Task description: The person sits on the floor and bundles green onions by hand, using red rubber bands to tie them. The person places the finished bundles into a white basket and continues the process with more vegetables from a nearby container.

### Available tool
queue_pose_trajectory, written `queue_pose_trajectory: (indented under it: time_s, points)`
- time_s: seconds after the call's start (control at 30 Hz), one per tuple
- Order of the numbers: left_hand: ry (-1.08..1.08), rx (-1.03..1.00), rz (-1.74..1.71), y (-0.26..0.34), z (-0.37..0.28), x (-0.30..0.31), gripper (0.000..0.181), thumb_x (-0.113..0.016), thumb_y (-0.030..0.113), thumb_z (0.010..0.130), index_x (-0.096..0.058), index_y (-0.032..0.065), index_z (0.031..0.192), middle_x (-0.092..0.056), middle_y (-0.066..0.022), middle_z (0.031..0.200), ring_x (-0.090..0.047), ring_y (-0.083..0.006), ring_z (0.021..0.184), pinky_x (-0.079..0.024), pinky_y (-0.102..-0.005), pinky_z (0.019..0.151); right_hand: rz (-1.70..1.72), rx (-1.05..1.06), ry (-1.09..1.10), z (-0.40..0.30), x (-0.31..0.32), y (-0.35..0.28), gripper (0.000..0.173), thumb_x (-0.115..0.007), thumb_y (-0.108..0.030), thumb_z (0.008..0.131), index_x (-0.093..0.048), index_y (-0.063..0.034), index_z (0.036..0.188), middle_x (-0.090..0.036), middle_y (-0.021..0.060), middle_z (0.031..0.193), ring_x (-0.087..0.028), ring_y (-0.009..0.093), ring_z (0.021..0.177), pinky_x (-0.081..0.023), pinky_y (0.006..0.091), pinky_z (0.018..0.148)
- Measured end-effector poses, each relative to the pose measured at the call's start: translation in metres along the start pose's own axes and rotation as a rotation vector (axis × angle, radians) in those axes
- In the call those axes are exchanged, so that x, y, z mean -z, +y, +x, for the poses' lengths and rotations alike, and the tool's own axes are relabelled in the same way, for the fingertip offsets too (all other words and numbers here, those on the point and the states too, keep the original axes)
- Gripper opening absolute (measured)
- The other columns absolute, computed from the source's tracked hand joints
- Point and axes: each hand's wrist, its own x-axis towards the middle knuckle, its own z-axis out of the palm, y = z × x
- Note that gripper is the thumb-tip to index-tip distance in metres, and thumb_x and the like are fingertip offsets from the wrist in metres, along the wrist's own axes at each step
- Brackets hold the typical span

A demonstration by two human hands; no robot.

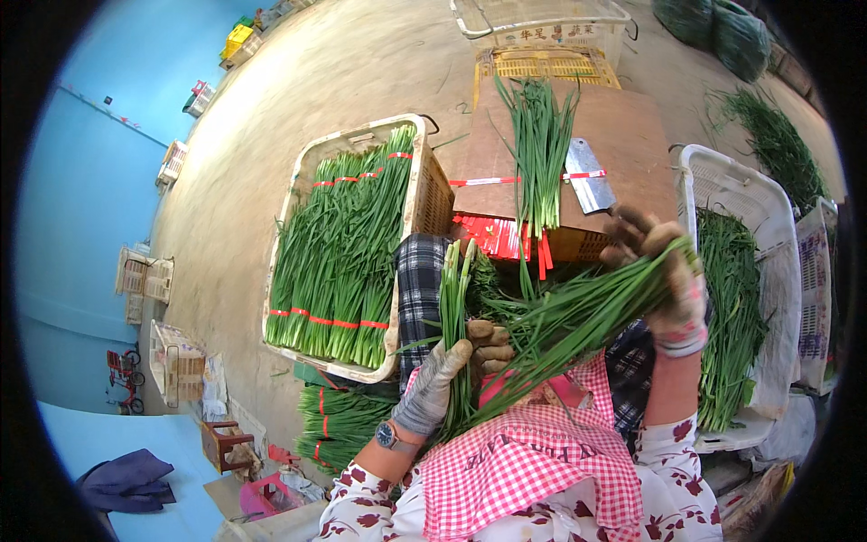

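Observation:
My left hand (440, 379), in a soiled grey glove, is closed around a small bunch of garlic chives (454, 298), pale stem ends up. In my right hand (653, 271), gloved as well, is a larger bunch of chives (582, 318), its leaves trailing across my lap toward the left hand. A loose pile of chives (542, 149) lies on the brown board (633, 122) in front of me, across a red and white tape strip (484, 181). Beside it rests a cleaver (588, 175). Red strips (491, 234) hang at the board's near edge.
At left stands a crate (406, 230) of chive bundles tied with red tape; more tied bundles (325, 423) lie below it. A white crate (779, 237) of loose chives stands at right. Beyond the board are a yellow crate (548, 61) and a pale crate (467, 20).

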Motion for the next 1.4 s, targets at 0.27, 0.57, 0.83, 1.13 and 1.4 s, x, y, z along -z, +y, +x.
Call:
queue_pose_trajectory:
  time_s: [0.27,0.57,0.83,1.13,1.4]
  points:
    - [-0.009,0.218,0.463,0.008,-0.007,-0.004,0.051,-0.058,0.036,0.093,-0.046,0.0001,0.127,-0.064,-0.0062,0.085,-0.049,-0.0055,0.051,-0.038,-0.0175,0.047,-0.405,-0.534,0.044,0.004,-0.021,0.025,0.030,-0.072,-0.015,0.078,-0.063,-0.0007,0.102,-0.062,0.0018,0.079,-0.059,0.010,0.068,-0.049,0.0244,0.065]
    - [0.100,0.167,0.283,-0.004,-0.007,0.008,0.057,-0.064,0.046,0.086,-0.051,0.0041,0.121,-0.064,-0.0077,0.082,-0.045,-0.0074,0.044,-0.033,-0.0187,0.037,-0.273,-0.490,0.051,-0.002,-0.017,0.051,0.018,-0.068,-0.011,0.080,-0.062,0.0011,0.092,-0.061,0.0056,0.070,-0.059,0.013,0.060,-0.048,0.0250,0.057]
    - [0.229,0.110,0.431,-0.003,-0.005,-0.005,0.032,-0.067,0.029,0.087,-0.056,0.0048,0.106,-0.063,-0.0038,0.079,-0.046,-0.0045,0.047,-0.035,-0.0171,0.041,-0.052,-0.355,0.307,-0.005,0.009,0.057,0.019,-0.066,-0.009,0.082,-0.060,0.0007,0.097,-0.061,0.0052,0.072,-0.059,0.013,0.060,-0.050,0.0266,0.058]
    - [0.156,0.167,0.469,-0.008,0.003,-0.015,0.046,-0.070,0.033,0.084,-0.053,0.0050,0.115,-0.063,-0.0072,0.090,-0.057,-0.0105,0.063,-0.045,-0.0212,0.051,-0.117,-0.538,-0.012,-0.013,-0.004,0.052,0.024,-0.071,-0.016,0.080,-0.064,-0.0018,0.098,-0.064,0.0016,0.083,-0.058,0.008,0.073,-0.048,0.0232,0.068]
    - [0.195,0.054,0.175,-0.005,0.003,-0.002,0.038,-0.063,0.021,0.090,-0.050,0.0047,0.121,-0.060,-0.0116,0.114,-0.063,-0.0207,0.092,-0.054,-0.0332,0.080,0.041,-0.078,0.202,-0.006,0.038,0.011,0.024,-0.065,-0.016,0.086,-0.058,-0.0016,0.104,-0.064,0.0112,0.093,-0.065,0.020,0.078,-0.056,0.0354,0.073]
